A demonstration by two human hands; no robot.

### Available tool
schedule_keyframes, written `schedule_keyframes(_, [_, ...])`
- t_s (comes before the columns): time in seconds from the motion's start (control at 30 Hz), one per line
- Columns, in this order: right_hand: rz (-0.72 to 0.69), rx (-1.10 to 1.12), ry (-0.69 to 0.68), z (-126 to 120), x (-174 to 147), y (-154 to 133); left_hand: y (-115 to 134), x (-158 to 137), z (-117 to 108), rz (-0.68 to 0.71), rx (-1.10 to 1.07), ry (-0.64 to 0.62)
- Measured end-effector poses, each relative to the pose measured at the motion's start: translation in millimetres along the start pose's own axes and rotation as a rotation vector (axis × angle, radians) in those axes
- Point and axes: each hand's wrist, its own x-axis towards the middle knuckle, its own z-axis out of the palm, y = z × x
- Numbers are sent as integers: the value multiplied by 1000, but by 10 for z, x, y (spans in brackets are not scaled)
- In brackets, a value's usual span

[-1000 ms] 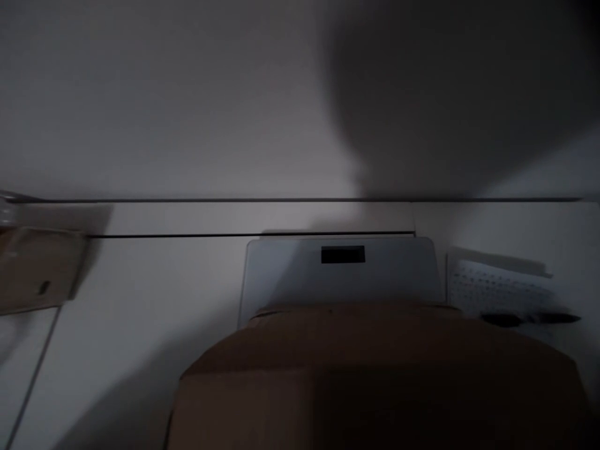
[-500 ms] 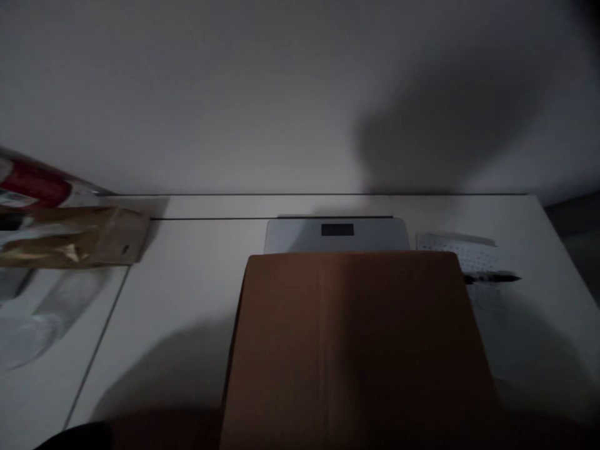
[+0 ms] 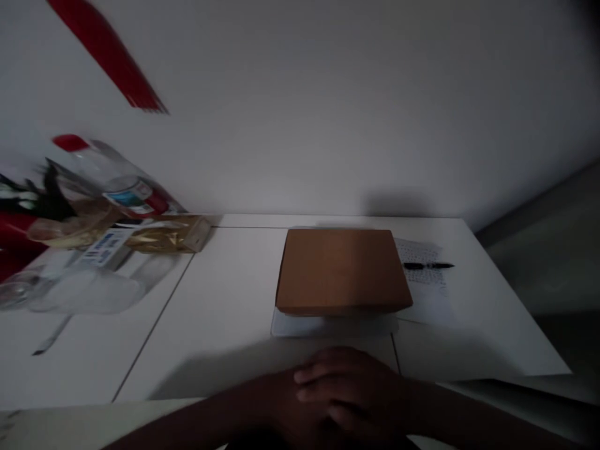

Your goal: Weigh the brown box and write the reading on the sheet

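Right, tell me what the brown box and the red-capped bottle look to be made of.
Brown box: likely cardboard, matt, judging by its plain, dull brown faces.
Red-capped bottle: probably clear plastic, since its body looks see-through; glass can't be ruled out in this dim view.

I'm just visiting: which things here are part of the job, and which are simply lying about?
Seem part of the job, being nearest the person's fingers:
cardboard box
flat pale slab under it

Probably just lying about:
black pen
paper with writing, under the pen
red-capped bottle
gold package
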Motion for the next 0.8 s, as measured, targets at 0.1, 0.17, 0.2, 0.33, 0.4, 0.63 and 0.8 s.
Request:
schedule_keyframes(0.1, [-77,-154,74,-120,42,-116,335,63,-303,58,87,278])
schedule_keyframes(0.17, [-79,-270,155,-236,52,-184,495,54,-524,16,164,412])
schedule_keyframes(0.2, [-62,-344,216,-297,50,-208,536,31,-616,-18,215,487])
schedule_keyframes(0.33, [72,-577,706,-501,14,-168,466,-92,-798,-110,175,1032])
schedule_keyframes(0.4, [112,-557,957,-554,-17,-60,350,-121,-806,-100,99,1234])
schedule_keyframes(0.63, [474,-211,1174,-515,-184,460,-117,-60,-708,-341,-191,1340])
schedule_keyframes(0.8, [549,-10,1155,-437,-200,624,-271,20,-609,-450,-400,1354])
